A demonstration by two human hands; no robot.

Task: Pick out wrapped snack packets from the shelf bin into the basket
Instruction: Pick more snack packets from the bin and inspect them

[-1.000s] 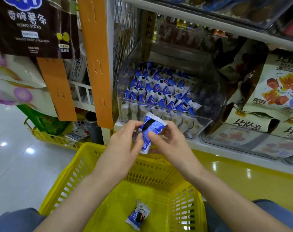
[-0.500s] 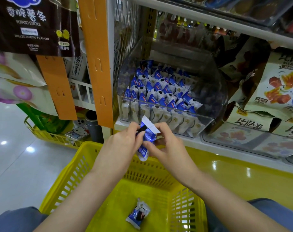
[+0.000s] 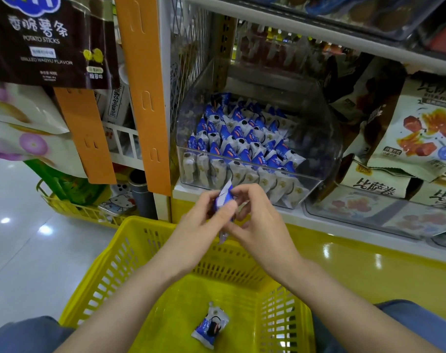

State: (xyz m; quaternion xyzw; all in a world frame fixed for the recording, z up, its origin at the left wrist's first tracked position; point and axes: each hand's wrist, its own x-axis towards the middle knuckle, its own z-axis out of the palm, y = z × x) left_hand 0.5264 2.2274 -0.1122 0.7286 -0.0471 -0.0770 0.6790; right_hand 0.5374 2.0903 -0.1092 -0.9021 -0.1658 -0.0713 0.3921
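A potato-stick bag (image 3: 48, 39) and an orange strip (image 3: 145, 98) hang well left, out of the way; the left hand (image 3: 201, 228) and right hand (image 3: 260, 225) pinch one blue packet (image 3: 224, 200) above the yellow basket (image 3: 109, 261), where a second packet (image 3: 210, 326) lies; it looks light, crinkly and slippery, best held by its crimped ends; the clear shelf bin (image 3: 318, 159) behind has only a low front wall to clear.

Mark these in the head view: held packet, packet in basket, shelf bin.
held packet (image 3: 223, 198), head view, blue wrapper face
packet in basket (image 3: 210, 327), head view, wrapper middle
shelf bin (image 3: 323, 149), head view, clear right wall
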